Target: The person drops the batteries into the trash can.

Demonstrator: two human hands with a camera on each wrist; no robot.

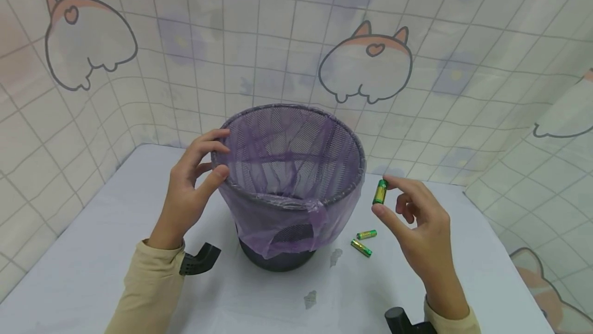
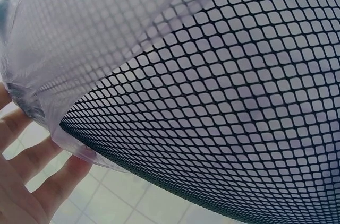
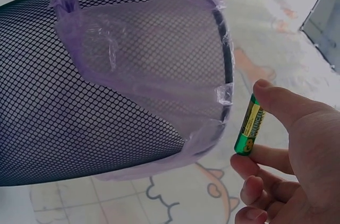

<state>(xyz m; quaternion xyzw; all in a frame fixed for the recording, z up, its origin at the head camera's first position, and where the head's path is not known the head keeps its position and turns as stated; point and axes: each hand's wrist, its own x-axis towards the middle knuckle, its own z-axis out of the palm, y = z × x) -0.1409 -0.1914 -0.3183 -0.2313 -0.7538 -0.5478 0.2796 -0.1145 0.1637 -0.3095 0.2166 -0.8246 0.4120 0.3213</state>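
Observation:
A black mesh trash bin (image 1: 278,263) stands upright, lined with a translucent purple bag (image 1: 289,221) folded over its rim. My left hand (image 1: 187,185) holds the bin's rim on the left, with fingertips and thumb at the edge. Its fingers (image 2: 58,181) show against the bag and mesh in the left wrist view. To the right of the bin, my right hand (image 1: 419,226) pinches a green and gold battery (image 1: 380,192) by its ends between thumb and index finger. That battery (image 3: 249,126) is held outside the rim, above table height.
Two more green batteries, one nearer the bin's back (image 1: 367,234) and one in front of it (image 1: 361,248), lie on the white table (image 1: 259,303). Grey patches (image 1: 310,299) mark the tabletop. A patterned curtain (image 1: 278,40) rises behind and at both sides.

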